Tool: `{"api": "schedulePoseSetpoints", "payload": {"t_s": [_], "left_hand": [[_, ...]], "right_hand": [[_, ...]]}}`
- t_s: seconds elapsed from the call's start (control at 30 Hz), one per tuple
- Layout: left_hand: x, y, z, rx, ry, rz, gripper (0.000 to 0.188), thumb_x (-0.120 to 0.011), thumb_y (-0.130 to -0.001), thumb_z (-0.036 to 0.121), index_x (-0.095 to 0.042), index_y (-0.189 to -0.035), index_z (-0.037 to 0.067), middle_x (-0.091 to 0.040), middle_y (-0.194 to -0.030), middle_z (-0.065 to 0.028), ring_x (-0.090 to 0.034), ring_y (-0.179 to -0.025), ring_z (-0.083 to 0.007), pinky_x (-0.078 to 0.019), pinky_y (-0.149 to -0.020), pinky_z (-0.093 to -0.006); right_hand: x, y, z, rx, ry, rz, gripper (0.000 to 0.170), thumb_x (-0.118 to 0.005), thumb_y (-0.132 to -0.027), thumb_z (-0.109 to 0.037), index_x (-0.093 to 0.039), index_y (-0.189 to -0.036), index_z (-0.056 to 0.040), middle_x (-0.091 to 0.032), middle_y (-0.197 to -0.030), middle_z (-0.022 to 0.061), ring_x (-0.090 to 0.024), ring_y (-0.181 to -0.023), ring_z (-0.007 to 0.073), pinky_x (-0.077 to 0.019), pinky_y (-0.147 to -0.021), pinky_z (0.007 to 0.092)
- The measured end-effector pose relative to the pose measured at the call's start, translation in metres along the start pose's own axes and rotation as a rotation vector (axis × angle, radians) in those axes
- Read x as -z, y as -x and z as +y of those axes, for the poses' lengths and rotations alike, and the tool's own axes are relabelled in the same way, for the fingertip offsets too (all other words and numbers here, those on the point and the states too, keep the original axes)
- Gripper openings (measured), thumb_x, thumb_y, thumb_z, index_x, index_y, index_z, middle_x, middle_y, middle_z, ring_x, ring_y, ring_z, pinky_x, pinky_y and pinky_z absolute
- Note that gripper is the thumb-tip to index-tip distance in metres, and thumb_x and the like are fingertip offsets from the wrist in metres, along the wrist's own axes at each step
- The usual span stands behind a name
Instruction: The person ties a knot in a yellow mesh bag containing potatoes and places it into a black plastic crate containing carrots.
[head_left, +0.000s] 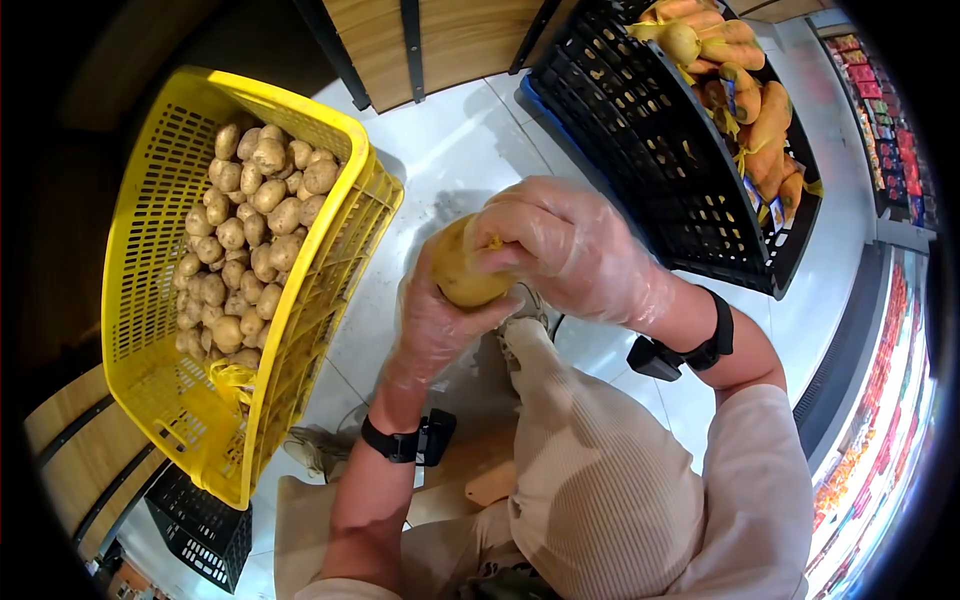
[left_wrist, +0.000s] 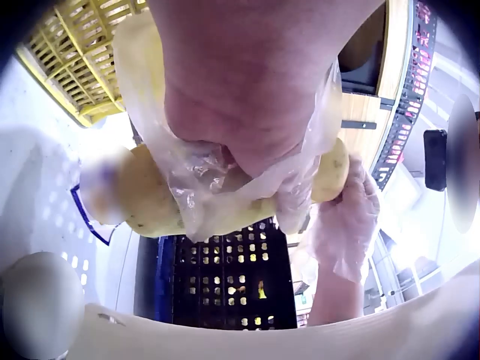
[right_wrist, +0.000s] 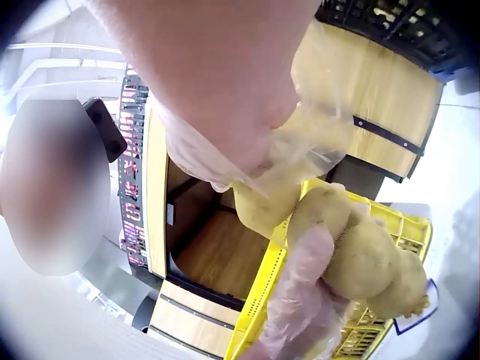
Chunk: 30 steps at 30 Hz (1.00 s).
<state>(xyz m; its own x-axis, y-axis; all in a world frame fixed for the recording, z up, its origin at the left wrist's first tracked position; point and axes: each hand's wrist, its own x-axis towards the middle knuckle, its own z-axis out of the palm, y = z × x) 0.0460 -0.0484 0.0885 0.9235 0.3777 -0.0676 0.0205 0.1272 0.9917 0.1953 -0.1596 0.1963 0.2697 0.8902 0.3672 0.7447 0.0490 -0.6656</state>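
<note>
Both hands wear clear plastic gloves and meet in front of the body in the head view. My left hand (head_left: pixel 440 315) grips a mesh bag of potatoes (head_left: pixel 465 270) from below and the left. In the right wrist view the potatoes (right_wrist: pixel 360 259) line up in a row, with fine netting between them and a blue-edged label (right_wrist: pixel 416 309) at the far end. At the bag's upper end my right hand (head_left: pixel 565 245) curls its fingers and thumb together, with a bit of yellow at the fingertips. Its palm side is hidden.
To the left, a tilted yellow crate (head_left: pixel 345 140) holds loose potatoes (head_left: pixel 250 230) and a yellow bundle (head_left: pixel 232 380). A black crate (head_left: pixel 640 150) at upper right carries netted orange produce (head_left: pixel 765 130). A small black crate (head_left: pixel 200 525) stands at lower left, and lit shelves (head_left: pixel 860 430) line the right.
</note>
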Motion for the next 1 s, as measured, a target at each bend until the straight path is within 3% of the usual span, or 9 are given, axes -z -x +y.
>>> {"api": "schedulePoseSetpoints", "payload": {"t_s": [0.27,0.5,0.6,0.63,0.67,0.73,0.8,0.9,1.0], "left_hand": [[0.024,-0.005,-0.024,-0.264,-0.265,0.004,0.105,-0.098,-0.059,0.021,-0.041,-0.147,0.007,-0.048,-0.146,-0.0133,-0.049,-0.132,-0.0266,-0.0395,-0.111,-0.0422],[0.037,-0.005,-0.031,-0.046,-0.393,-0.034,0.103,-0.096,-0.061,0.012,-0.040,-0.148,0.007,-0.050,-0.146,-0.0153,-0.051,-0.132,-0.0284,-0.0436,-0.108,-0.0459],[0.042,-0.003,-0.040,0.032,-0.414,-0.042,0.097,-0.093,-0.064,0.005,-0.042,-0.147,0.007,-0.054,-0.142,-0.0170,-0.054,-0.130,-0.0285,-0.0459,-0.106,-0.0448],[0.043,-0.003,-0.039,0.086,-0.428,-0.051,0.094,-0.091,-0.066,0.004,-0.043,-0.146,0.007,-0.055,-0.140,-0.0179,-0.054,-0.129,-0.0286,-0.0461,-0.106,-0.0441],[0.044,-0.001,-0.038,0.142,-0.446,-0.059,0.090,-0.090,-0.068,0.002,-0.044,-0.146,0.007,-0.057,-0.138,-0.0188,-0.055,-0.128,-0.0287,-0.0464,-0.105,-0.0434],[0.043,0.001,-0.036,0.159,-0.447,-0.087,0.087,-0.089,-0.070,0.003,-0.045,-0.145,0.006,-0.057,-0.137,-0.0196,-0.056,-0.127,-0.0288,-0.0464,-0.105,-0.0428],[0.040,0.003,-0.033,0.177,-0.445,-0.110,0.083,-0.088,-0.072,0.004,-0.046,-0.144,0.006,-0.058,-0.136,-0.0204,-0.056,-0.126,-0.0289,-0.0465,-0.104,-0.0421],[0.037,0.005,-0.028,0.243,-0.472,-0.109,0.077,-0.086,-0.079,0.014,-0.047,-0.143,0.004,-0.060,-0.132,-0.0209,-0.058,-0.122,-0.0269,-0.0489,-0.100,-0.0394],[0.036,0.006,-0.033,0.249,-0.425,-0.125,0.073,-0.084,-0.082,0.015,-0.047,-0.143,0.004,-0.060,-0.131,-0.0188,-0.059,-0.120,-0.0257,-0.0499,-0.098,-0.0385]], "right_hand": [[0.044,0.005,-0.013,0.027,0.139,0.051,0.026,-0.077,-0.080,-0.009,-0.061,-0.100,-0.0062,-0.066,-0.091,0.0077,-0.065,-0.082,0.0327,-0.0516,-0.070,0.0401],[0.127,0.001,-0.018,-0.044,0.455,0.163,0.010,-0.068,-0.088,-0.005,-0.062,-0.096,-0.0063,-0.065,-0.091,0.0098,-0.064,-0.088,0.0337,-0.0505,-0.074,0.0421],[0.176,0.001,-0.030,-0.133,0.583,0.233,0.008,-0.067,-0.090,-0.008,-0.064,-0.096,-0.0043,-0.067,-0.083,0.0127,-0.065,-0.078,0.0336,-0.0519,-0.070,0.0401],[0.193,0.004,-0.037,-0.246,0.510,0.212,0.012,-0.059,-0.099,-0.012,-0.060,-0.103,-0.0016,-0.063,-0.087,0.0111,-0.063,-0.075,0.0185,-0.0493,-0.067,0.0313],[0.235,0.000,-0.063,-0.538,-0.053,0.061,0.029,-0.059,-0.103,-0.034,-0.062,-0.100,-0.0052,-0.063,-0.080,0.0038,-0.060,-0.068,0.0164,-0.0493,-0.064,0.0281],[0.247,0.014,-0.044,-0.190,0.579,0.316,0.027,-0.060,-0.103,-0.030,-0.061,-0.098,-0.0028,-0.059,-0.075,0.0062,-0.059,-0.067,0.0173,-0.0476,-0.062,0.0318],[0.276,0.026,-0.046,-0.175,0.642,0.353,0.026,-0.058,-0.103,-0.027,-0.060,-0.096,-0.0022,-0.059,-0.073,0.0082,-0.059,-0.067,0.0182,-0.0472,-0.062,0.0329],[0.302,0.036,-0.067,-0.457,0.756,0.390,0.021,-0.058,-0.101,-0.022,-0.061,-0.095,-0.0021,-0.061,-0.075,0.0146,-0.061,-0.069,0.0231,-0.0485,-0.064,0.0355],[0.323,0.059,-0.046,-0.314,0.910,0.316,0.017,-0.060,-0.099,-0.018,-0.061,-0.096,-0.0017,-0.063,-0.078,0.0185,-0.064,-0.071,0.0280,-0.0499,-0.066,0.0393]]}}
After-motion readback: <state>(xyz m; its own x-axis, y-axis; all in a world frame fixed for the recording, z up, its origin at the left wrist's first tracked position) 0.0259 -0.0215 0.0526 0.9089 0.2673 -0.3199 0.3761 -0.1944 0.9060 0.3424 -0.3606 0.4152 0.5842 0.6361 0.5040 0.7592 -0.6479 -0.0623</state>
